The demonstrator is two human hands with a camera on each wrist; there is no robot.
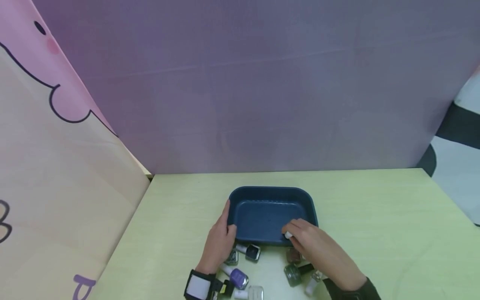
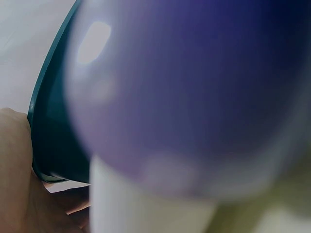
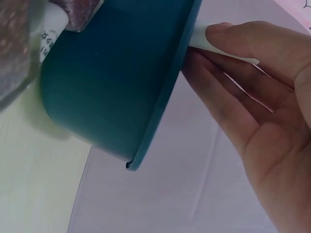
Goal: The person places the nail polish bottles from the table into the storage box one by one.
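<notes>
Fingers of the left hand grip the tray at its left edge, likely steadying it; by the near-right corner, the right hand pinches a white cap.

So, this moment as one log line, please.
left hand: grips tray | right hand: pinches white item over tray | polish bottles: several, outside tray
</notes>
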